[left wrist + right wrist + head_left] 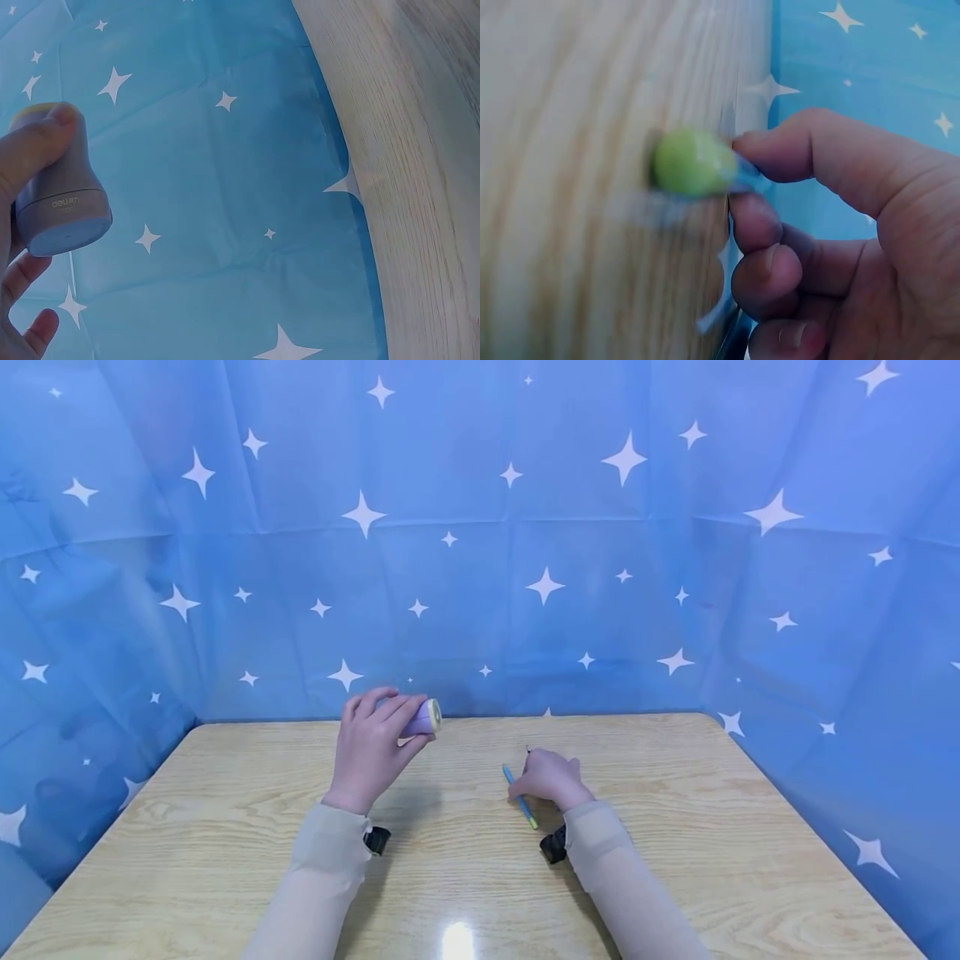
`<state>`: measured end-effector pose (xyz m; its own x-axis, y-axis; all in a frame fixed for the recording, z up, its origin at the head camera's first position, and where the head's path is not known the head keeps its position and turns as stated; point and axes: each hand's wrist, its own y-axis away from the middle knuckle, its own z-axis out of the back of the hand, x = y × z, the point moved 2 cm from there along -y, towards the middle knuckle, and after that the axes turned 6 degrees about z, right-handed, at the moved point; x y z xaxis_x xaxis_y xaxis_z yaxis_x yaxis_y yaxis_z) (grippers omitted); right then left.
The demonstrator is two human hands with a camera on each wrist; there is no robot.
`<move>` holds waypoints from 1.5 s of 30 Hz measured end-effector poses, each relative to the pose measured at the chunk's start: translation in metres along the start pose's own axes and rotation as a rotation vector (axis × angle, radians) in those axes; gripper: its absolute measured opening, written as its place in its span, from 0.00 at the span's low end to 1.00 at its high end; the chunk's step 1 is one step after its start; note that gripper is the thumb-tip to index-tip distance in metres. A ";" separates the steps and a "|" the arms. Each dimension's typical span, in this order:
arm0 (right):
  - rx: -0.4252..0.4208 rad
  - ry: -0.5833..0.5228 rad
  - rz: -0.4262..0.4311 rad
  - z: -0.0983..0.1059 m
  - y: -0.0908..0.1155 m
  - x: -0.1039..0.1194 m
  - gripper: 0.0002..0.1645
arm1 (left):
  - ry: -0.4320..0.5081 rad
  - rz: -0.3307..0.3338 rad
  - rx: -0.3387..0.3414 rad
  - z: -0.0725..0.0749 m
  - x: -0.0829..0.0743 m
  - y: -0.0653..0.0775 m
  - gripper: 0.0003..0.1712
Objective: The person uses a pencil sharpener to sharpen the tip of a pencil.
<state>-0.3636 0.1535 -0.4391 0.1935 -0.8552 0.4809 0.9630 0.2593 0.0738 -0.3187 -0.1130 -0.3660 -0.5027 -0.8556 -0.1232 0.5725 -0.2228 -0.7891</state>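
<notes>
In the head view my left hand [367,752] is raised over the back left of the table, gripping a purple pencil sharpener [421,718]. Its yellow-rimmed end with a hole points right. The left wrist view shows the thumb along the side of the sharpener [64,199] and its bluish base facing down, the other fingers partly behind it. My right hand [552,777], low over the table right of centre, pinches a thin blue pencil [528,812] between thumb and index finger. The pencil's rounded lime-green end [694,161] is blurred in the right wrist view; the remaining fingers are curled.
Both hands are over a light wood-grain table [225,827]. A blue cloth [465,560] with white stars hangs behind it and along both sides. Each wrist carries a small black camera, one seen below the right hand [553,845]. A small dark tip [528,748] shows beyond the right hand.
</notes>
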 end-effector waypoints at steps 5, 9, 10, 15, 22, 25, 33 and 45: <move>0.000 -0.038 0.027 0.003 -0.002 -0.001 0.28 | -0.003 0.025 0.002 0.002 0.003 0.004 0.30; -0.045 -0.138 0.093 0.012 -0.004 -0.003 0.26 | -0.001 0.036 -0.014 0.004 0.006 0.005 0.30; -0.061 -0.171 0.108 0.014 -0.004 -0.004 0.23 | 0.002 0.036 -0.019 0.004 0.006 0.004 0.30; -0.113 -0.362 0.170 0.027 -0.002 -0.007 0.09 | 0.015 0.024 -0.030 0.005 0.007 0.000 0.30; -0.136 -0.538 0.217 0.039 0.002 -0.005 0.11 | 0.010 0.018 -0.024 0.003 0.006 -0.003 0.30; -0.140 -0.577 0.216 0.037 -0.002 -0.009 0.10 | 0.008 0.024 -0.014 0.003 0.006 -0.002 0.29; -0.195 -0.570 0.268 0.042 0.000 -0.007 0.09 | 0.005 0.034 0.015 0.003 0.008 0.000 0.30; -0.263 -0.576 0.328 0.046 0.003 -0.001 0.13 | -0.034 0.038 0.071 0.001 0.004 0.001 0.30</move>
<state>-0.3698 0.1762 -0.3991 0.4207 -0.3598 0.8328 0.8996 0.2839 -0.3318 -0.3199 -0.1172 -0.3668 -0.4579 -0.8794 -0.1306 0.6361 -0.2214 -0.7391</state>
